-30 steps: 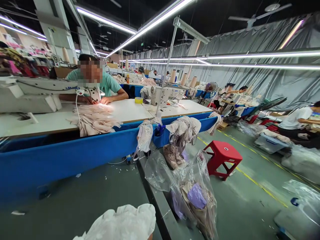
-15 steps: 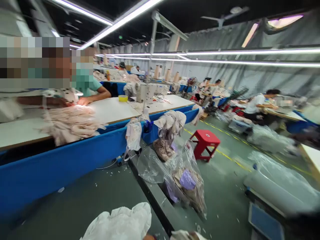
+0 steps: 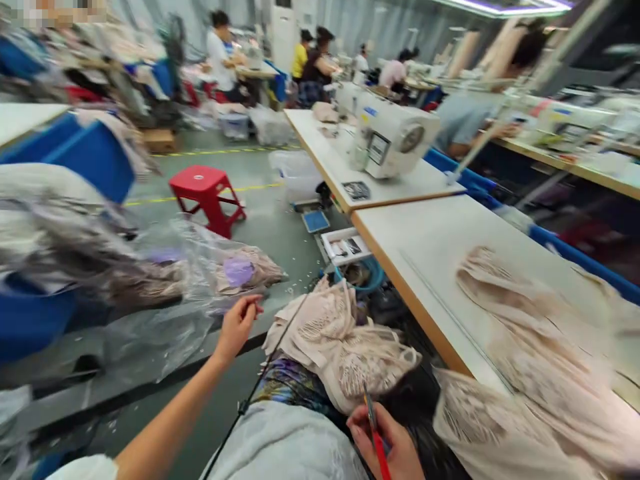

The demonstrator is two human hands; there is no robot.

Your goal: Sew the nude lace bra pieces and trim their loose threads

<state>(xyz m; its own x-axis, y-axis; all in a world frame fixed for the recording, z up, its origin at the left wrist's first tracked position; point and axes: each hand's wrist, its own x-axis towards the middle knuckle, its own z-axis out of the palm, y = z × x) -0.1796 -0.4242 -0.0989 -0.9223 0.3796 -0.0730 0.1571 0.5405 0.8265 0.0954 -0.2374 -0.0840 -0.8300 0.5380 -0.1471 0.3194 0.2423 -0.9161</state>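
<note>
My left hand (image 3: 239, 323) is stretched out over the floor gap. Its fingers are pinched together, and what they hold is too small to name. My right hand (image 3: 387, 448) is at the bottom edge, closed round a thin red-handled tool (image 3: 375, 427) that points up. Between the hands, a heap of beige lace fabric (image 3: 340, 343) lies on my lap. A thin dark cord (image 3: 270, 363) runs slantwise across it. More beige lace pieces (image 3: 520, 320) lie on the white table (image 3: 425, 247) at my right.
A clear plastic bag of fabric (image 3: 220, 277) lies on the floor at the left, with a red stool (image 3: 206, 195) behind it. A white sewing machine (image 3: 395, 137) stands on the far table. Blue bins are at the left, and several people sit working at the back.
The view has swung from the blue-skirted table and aisle round to the table on my right. Both my hands and the lace heap on my lap have come into view.
</note>
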